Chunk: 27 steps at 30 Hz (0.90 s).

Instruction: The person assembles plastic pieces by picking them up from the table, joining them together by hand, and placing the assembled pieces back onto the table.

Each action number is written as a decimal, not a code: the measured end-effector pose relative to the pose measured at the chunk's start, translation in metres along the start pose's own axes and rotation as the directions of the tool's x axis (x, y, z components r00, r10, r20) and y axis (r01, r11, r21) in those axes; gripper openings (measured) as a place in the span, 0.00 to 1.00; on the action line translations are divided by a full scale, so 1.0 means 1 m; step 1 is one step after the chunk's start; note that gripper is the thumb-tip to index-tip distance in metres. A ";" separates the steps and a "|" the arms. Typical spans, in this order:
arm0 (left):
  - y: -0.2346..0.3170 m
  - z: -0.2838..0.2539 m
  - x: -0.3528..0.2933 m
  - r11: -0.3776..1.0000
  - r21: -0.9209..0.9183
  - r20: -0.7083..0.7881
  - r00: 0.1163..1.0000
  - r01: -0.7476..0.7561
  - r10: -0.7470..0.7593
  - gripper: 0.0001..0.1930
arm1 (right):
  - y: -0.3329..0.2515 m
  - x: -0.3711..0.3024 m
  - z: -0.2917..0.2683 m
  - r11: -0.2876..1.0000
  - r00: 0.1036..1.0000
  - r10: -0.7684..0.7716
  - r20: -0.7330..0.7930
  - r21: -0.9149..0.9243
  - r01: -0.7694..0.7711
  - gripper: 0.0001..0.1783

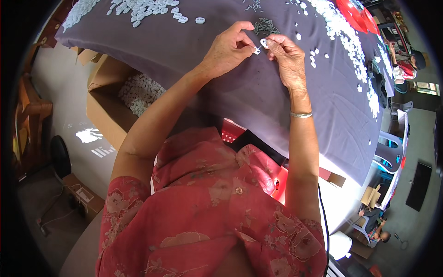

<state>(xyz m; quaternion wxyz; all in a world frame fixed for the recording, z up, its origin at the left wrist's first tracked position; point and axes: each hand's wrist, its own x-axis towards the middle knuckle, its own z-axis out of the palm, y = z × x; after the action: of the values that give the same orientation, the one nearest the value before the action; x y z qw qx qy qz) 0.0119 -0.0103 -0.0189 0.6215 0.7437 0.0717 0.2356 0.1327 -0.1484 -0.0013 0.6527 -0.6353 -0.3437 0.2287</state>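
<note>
Over the near part of a table, my left hand pinches a small white plastic piece between thumb and fingertips. My right hand, close beside it, grips a small white oval plastic piece with a dark hole in it. A thin, light sliver shows between the two pieces; whether it joins them I cannot tell. Just beyond my fingers lies a small heap of dark grey screw-like pins. Single white pieces are scattered to the right of my right hand.
A dark purple cloth covers the table. White pieces heap at the far left and along the right, near a red basin. An open cardboard box of white pieces stands at left. Other people sit far right.
</note>
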 end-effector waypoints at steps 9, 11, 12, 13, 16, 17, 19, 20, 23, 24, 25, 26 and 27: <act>-0.002 0.000 0.000 1.000 -0.010 -0.001 1.000 0.000 0.000 0.24 | 0.000 0.000 0.000 0.998 0.999 -0.013 0.033 -0.067 0.015 0.07; 0.001 0.000 -0.001 1.000 0.004 -0.001 1.000 0.003 -0.003 0.24 | 0.000 -0.001 0.000 0.996 0.999 -0.012 0.030 -0.084 0.015 0.07; 0.002 0.001 -0.001 1.000 0.019 -0.002 1.000 0.005 -0.005 0.24 | 0.000 -0.001 0.000 0.996 1.000 -0.012 0.029 -0.085 0.014 0.07; 0.001 0.001 -0.001 1.000 0.018 -0.003 1.000 0.005 -0.005 0.24 | -0.002 -0.002 0.002 0.994 0.999 -0.022 0.032 -0.110 0.025 0.06; -0.002 0.000 -0.001 1.000 0.005 -0.012 1.000 -0.021 0.021 0.24 | -0.001 -0.002 0.004 0.987 0.998 -0.049 0.033 -0.153 0.053 0.06; -0.002 0.000 -0.001 1.000 -0.008 -0.012 1.000 -0.016 0.016 0.24 | -0.001 -0.002 0.005 0.983 0.997 -0.066 0.029 -0.170 0.070 0.05; -0.002 0.000 0.000 1.000 -0.021 -0.014 1.000 -0.009 0.009 0.23 | -0.003 -0.003 0.006 0.977 0.996 -0.083 0.017 -0.197 0.085 0.05; -0.003 0.000 0.000 1.000 -0.019 -0.016 1.000 -0.020 0.019 0.23 | -0.003 -0.003 0.007 0.969 0.995 -0.102 0.007 -0.224 0.101 0.05; -0.002 0.001 0.000 1.000 -0.016 -0.015 1.000 -0.026 0.026 0.23 | -0.001 -0.003 0.007 0.971 0.993 -0.115 0.005 -0.212 0.114 0.05; -0.001 0.002 -0.001 1.000 -0.015 -0.014 1.000 -0.024 0.023 0.23 | -0.001 -0.003 0.007 0.971 0.993 -0.114 0.004 -0.212 0.112 0.05; -0.001 0.002 -0.001 1.000 -0.014 -0.015 1.000 -0.022 0.022 0.23 | -0.002 -0.003 0.007 0.962 0.992 -0.129 -0.001 -0.241 0.125 0.05; -0.001 0.001 -0.001 1.000 -0.007 -0.023 1.000 -0.016 0.016 0.23 | -0.002 -0.003 0.008 0.953 0.990 -0.144 -0.006 -0.271 0.137 0.05; -0.001 0.001 -0.001 1.000 0.001 -0.032 0.999 -0.011 0.011 0.23 | -0.001 -0.003 0.008 0.953 0.990 -0.143 -0.005 -0.270 0.136 0.05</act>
<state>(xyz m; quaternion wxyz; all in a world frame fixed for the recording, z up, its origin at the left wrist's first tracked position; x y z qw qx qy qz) 0.0120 -0.0112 -0.0205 0.6188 0.7404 0.0774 0.2509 0.1250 -0.1454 -0.0014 0.5791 -0.6949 -0.4074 0.1255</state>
